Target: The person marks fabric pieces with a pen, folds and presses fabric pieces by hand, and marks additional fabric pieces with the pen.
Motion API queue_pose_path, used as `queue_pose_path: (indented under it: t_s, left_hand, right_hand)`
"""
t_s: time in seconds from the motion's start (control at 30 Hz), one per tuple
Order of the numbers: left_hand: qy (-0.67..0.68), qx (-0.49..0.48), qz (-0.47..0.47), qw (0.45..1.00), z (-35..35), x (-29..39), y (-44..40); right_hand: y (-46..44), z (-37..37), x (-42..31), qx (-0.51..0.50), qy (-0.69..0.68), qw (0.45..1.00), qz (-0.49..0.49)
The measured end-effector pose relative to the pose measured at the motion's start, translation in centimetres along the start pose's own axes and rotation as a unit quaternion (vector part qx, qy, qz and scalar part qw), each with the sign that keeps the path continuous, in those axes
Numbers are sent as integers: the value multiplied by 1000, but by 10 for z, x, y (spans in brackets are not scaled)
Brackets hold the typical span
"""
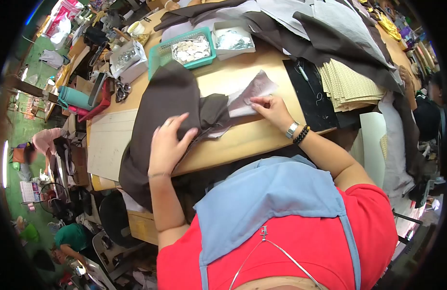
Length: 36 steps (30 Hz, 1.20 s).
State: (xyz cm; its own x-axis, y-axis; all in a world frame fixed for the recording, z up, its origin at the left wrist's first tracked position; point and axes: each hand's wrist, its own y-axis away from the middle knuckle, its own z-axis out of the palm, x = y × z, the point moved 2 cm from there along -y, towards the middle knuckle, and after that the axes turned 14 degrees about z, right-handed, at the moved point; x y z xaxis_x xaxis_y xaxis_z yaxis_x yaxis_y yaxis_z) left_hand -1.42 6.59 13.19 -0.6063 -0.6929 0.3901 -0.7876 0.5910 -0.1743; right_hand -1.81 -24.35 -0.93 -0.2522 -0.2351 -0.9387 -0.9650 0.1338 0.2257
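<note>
A dark brown piece of fabric (161, 99) lies across the wooden table and hangs over its front edge. My left hand (168, 142) rests on it with the fingers spread. From its right side a narrower part runs out to a pale greyish-pink flap of fabric (252, 94). My right hand (273, 111) pinches the lower edge of this flap between thumb and fingers. Between the hands the dark cloth (214, 112) is bunched up.
Behind the fabric stand a teal basket (158, 54) of pale discs and a white box (235, 53). Scissors (122, 91) lie at the left. At the right are a stack of yellowish sheets (351, 87) and a screwdriver-like tool (303, 72). More dark cloth (329, 38) covers the back.
</note>
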Motion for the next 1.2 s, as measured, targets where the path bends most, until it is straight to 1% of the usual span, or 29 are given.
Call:
queue_pose_path:
  t_s: [0.07, 0.13, 0.2, 0.27, 0.3, 0.4, 0.43, 0.53, 0.57, 0.6, 0.67, 0.7, 0.77, 0.8, 0.83, 0.87, 0.93, 0.97, 1.03, 1.07, 1.1, 1.13, 1.17, 1.2]
  left_hand:
    - [60, 29, 94, 993, 22, 4, -37]
    - [13, 17, 165, 986, 52, -5, -77]
    - [33, -2, 175, 984, 95, -22, -111]
    - [59, -81, 149, 984, 123, -24, -125]
    - [1, -35, 188, 982, 127, -17, -123]
    - [70, -116, 76, 988, 135, -14, -118]
    - [56, -111, 82, 989, 134, -12, -115]
    - [101, 4, 64, 993, 138, -27, -109]
    - [120, 51, 18, 991, 137, -35, -109]
    - [71, 61, 35, 995, 132, -36, -112]
    - [23, 49, 33, 998, 133, -31, -121]
    - [52, 80, 16, 995, 141, -35, -128]
    - [108, 144, -11, 984, 163, -51, -141]
    - [110, 144, -10, 983, 169, -54, -144]
    - [113, 143, -9, 983, 172, -54, -148]
    - [117, 142, -11, 983, 176, -54, -151]
    - [151, 130, -14, 980, 174, -51, -155]
    - [168, 123, -19, 978, 173, -52, -156]
    - [196, 126, -14, 972, 173, -57, -158]
    - [215, 92, -17, 972, 171, -60, -160]
    - [234, 58, -19, 970, 167, -63, -163]
    - [253, 24, -20, 967, 167, -68, -167]
    - [286, 3, 3, 958, 169, -74, -170]
    - [266, 3, 8, 964, 165, -73, -170]
  right_hand:
    - [8, -10, 9, -1, 13, 1000, 26]
    - [12, -17, 10, 6, -3, 999, 38]
    - [13, -18, 8, 22, 50, 998, 7]
    - [12, -20, 5, 27, 101, 994, -26]
    - [13, -21, 3, 28, 117, 992, -30]
    - [14, -22, 2, 26, 134, 990, -22]
    - [15, -22, 2, 22, 135, 990, -17]
    - [18, -23, -6, -22, 113, 993, -1]
    - [14, -22, 0, -21, 68, 997, -23]
    - [11, -23, -3, 0, 65, 998, -15]
    - [2, -25, -10, 46, 41, 998, -24]
    - [-14, -26, 0, 19, -25, 999, 11]
    - [-25, -13, -5, 17, -181, 982, 61]
    - [-30, -10, -6, 19, -256, 963, 84]
    - [-43, -8, 5, -23, -186, 977, 101]
    - [-52, 4, 12, -16, -150, 988, -37]
    - [-47, 17, 4, -48, -66, 989, -121]
    - [-46, 21, -2, -15, 28, 974, -226]
    - [-30, 22, -27, -101, 77, 986, -106]
    - [-23, 23, -38, -143, 102, 983, -46]
    - [-21, 27, -41, -124, 122, 984, -24]
    - [-29, 28, -33, -75, 95, 989, -86]
    - [-41, 33, -17, -25, 67, 987, -146]
    - [-44, 33, -17, 26, 38, 977, -206]
